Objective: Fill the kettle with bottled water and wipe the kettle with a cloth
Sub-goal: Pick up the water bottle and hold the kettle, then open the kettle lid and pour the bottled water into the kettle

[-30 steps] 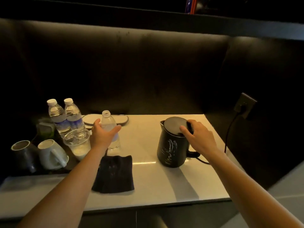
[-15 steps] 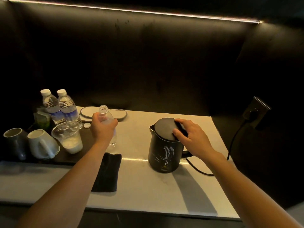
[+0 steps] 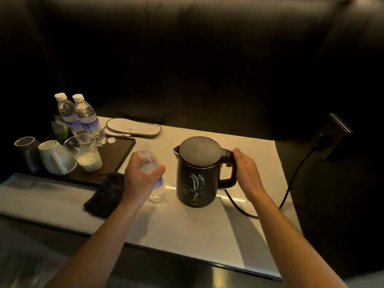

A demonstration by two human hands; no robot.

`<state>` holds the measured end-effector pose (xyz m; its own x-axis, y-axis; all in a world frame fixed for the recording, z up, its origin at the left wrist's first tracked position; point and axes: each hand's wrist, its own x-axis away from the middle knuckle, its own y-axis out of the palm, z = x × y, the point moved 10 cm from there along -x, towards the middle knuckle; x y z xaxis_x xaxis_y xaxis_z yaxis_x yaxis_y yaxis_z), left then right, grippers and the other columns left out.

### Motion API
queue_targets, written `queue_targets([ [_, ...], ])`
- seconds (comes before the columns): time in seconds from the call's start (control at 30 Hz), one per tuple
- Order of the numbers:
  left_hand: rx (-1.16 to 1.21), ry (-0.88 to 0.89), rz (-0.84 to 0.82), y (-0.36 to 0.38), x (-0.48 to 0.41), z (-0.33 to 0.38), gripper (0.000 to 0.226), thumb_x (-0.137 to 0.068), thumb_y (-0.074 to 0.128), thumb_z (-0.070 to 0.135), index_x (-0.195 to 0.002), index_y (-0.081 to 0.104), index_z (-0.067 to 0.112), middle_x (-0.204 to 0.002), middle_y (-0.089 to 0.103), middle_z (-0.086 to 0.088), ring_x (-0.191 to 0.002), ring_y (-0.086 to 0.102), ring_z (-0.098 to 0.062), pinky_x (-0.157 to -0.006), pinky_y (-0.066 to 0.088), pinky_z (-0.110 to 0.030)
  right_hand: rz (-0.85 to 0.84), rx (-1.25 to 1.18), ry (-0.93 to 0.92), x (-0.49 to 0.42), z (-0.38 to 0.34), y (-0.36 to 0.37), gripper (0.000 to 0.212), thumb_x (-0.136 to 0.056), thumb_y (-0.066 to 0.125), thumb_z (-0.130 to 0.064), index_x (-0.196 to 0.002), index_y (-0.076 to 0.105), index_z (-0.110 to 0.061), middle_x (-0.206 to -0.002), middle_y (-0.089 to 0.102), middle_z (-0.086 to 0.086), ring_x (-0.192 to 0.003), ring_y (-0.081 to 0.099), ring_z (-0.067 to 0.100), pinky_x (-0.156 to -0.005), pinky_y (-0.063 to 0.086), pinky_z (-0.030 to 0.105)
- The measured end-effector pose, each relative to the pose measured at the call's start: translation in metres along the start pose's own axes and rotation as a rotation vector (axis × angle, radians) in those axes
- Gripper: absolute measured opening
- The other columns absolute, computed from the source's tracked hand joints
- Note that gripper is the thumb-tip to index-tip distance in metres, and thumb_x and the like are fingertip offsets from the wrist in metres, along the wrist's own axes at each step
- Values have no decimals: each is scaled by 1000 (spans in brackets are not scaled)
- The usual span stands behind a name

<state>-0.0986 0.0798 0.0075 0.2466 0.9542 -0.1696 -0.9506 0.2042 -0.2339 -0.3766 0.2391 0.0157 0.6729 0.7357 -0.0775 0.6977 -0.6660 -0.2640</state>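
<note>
A black electric kettle (image 3: 195, 179) with white marks on its side stands on the white counter, lid down. My right hand (image 3: 245, 173) is on its handle at the right. Just left of the kettle, my left hand (image 3: 139, 177) is wrapped around an uncapped clear water bottle (image 3: 154, 183), held upright close to the counter. A dark folded cloth (image 3: 106, 196) lies on the counter under my left wrist. The bottle's white cap (image 3: 111, 140) rests on the tray.
A dark tray (image 3: 116, 159) at left carries two capped water bottles (image 3: 83, 119), a plastic cup (image 3: 87, 155), a white mug (image 3: 56, 157) and a dark mug (image 3: 27, 150). White slippers (image 3: 133, 128) lie behind. The kettle's cord (image 3: 291, 183) runs right to a wall socket (image 3: 330, 134).
My left hand has carried the open bottle rightward, next to the kettle. My right hand slid off the lid onto the handle. The camera tilted down.
</note>
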Motion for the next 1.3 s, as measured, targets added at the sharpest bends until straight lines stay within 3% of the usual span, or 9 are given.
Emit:
queue_targets([
  [0.17, 6, -6, 25, 8, 11, -10, 48, -80, 85, 14, -120, 60, 16, -112, 67, 0, -103, 64, -14, -81, 50, -26, -114, -143, 107, 2, 22, 3, 70, -96, 27, -61, -81, 64, -3, -79, 65, 14, -82, 61, 20, -82, 38, 22],
  [0.33, -20, 11, 24, 9, 4, -14, 48, -80, 84, 15, -120, 58, 14, -113, 66, -7, -104, 65, -22, -80, 52, -28, -238, -409, 194, 0, 29, 9, 57, -89, 44, -60, -90, 64, -6, -71, 56, 7, -70, 49, 22, -86, 40, 37],
  [0.63, -41, 12, 29, 12, -4, -21, 62, -79, 86, 17, -130, 52, 9, -122, 64, -11, -110, 64, -28, -82, 51, -24, -254, -496, 222, 5, 25, 9, 46, -90, 48, -52, -85, 69, -11, -70, 56, 7, -69, 50, 20, -87, 39, 37],
  [0.83, -32, 8, 112, 8, 3, -16, 77, -79, 87, 16, -140, 42, 8, -127, 55, 1, -111, 55, -18, -86, 50, -22, -136, -149, 39, 2, 3, -1, 46, -102, 40, -46, -97, 64, -6, -88, 66, 4, -86, 61, 18, -99, 47, 40],
  [0.9, -6, 6, 141, 10, 7, -15, 82, -80, 86, 14, -144, 37, 10, -129, 50, 4, -114, 51, -14, -82, 42, -11, -75, -41, -55, 4, -17, -7, 37, -100, 46, -43, -120, 61, -16, -105, 67, -2, -97, 63, 9, -98, 50, 32],
  [1.0, 15, 3, 170, 13, 13, -17, 83, -81, 85, 16, -146, 34, 12, -129, 49, 5, -115, 48, -12, -78, 36, -5, -142, 177, -196, 11, -43, 4, 68, -83, 64, -54, -143, 42, -32, -119, 57, -15, -107, 58, 1, -85, 49, 12],
  [1.07, 5, 18, 183, 14, 14, -19, 79, -81, 85, 18, -143, 37, 10, -133, 55, -4, -114, 50, -14, -79, 37, -4, -168, 323, -274, 12, -51, 17, 84, -78, 67, -60, -149, 32, -33, -127, 49, -14, -112, 55, 6, -91, 49, 17],
  [1.17, -13, 21, 214, 13, 11, -24, 76, -80, 85, 21, -140, 40, 8, -140, 56, -16, -115, 53, -16, -82, 41, -7, -147, 472, -327, 10, -54, 28, 82, -83, 50, -67, -153, 26, -31, -137, 40, -6, -121, 47, 16, -102, 50, 38],
  [1.3, 13, 18, 233, 12, 11, -28, 77, -80, 86, 20, -142, 41, 8, -142, 54, -18, -117, 53, -19, -91, 49, -29, -59, 458, -351, 13, -51, 29, 83, -86, 31, -73, -155, 26, -26, -133, 38, -3, -117, 45, 15, -98, 52, 38],
])
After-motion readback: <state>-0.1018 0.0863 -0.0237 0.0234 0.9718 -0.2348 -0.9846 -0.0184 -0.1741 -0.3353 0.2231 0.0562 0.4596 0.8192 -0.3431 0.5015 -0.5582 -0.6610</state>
